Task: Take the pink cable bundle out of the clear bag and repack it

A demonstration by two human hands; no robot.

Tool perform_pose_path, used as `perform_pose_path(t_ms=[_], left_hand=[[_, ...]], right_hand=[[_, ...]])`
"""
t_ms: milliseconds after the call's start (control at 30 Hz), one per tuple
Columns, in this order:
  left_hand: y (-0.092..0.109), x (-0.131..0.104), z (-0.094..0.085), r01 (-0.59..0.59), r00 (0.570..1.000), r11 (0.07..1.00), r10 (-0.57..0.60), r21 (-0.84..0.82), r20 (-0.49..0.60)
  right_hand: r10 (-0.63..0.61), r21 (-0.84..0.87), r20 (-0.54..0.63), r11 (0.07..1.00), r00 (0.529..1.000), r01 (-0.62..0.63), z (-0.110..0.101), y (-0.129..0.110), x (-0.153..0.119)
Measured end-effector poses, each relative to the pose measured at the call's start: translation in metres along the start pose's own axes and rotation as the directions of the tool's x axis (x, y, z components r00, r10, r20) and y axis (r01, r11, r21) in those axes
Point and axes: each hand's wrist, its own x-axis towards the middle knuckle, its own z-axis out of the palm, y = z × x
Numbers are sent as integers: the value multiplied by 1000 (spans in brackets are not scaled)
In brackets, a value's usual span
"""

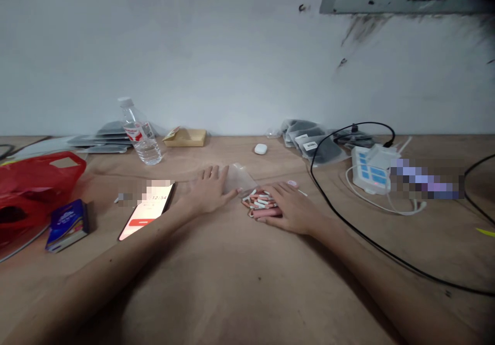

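My left hand (211, 190) lies flat with its fingers spread, over the edge of a clear plastic bag (238, 176). To its right is a small pile of short white and orange-brown sticks (260, 199), which look like cigarette pieces. A pink cylinder (266, 213) lies at the near side of the pile. My right hand (294, 208) rests over the right part of the pile and the cylinder's end, fingers stretched out and thumb just below the cylinder. Part of the pile is hidden under this hand. A small pink round thing (292, 184) shows behind it.
Left of my hands are a lit phone (150, 206), a blue pack (69, 225) and a red plastic bag (58, 180). A water bottle (141, 138), cardboard box (189, 137) and white earbud case (261, 149) stand behind. At right, a black cable (348, 231) curves near a power strip (369, 172).
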Motion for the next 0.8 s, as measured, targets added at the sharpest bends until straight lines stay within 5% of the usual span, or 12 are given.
perform_pose_path(t_ms=[467,800], left_hand=[[-15,-2,-3,-170,983,985,167,33,77],[-20,-5,-9,-412,905,908,418,-82,77]], right_hand=[[101,-160,-95,980,990,-115,2,24,-2],[168,6,-198,985,966,-171,-6,35,-4]])
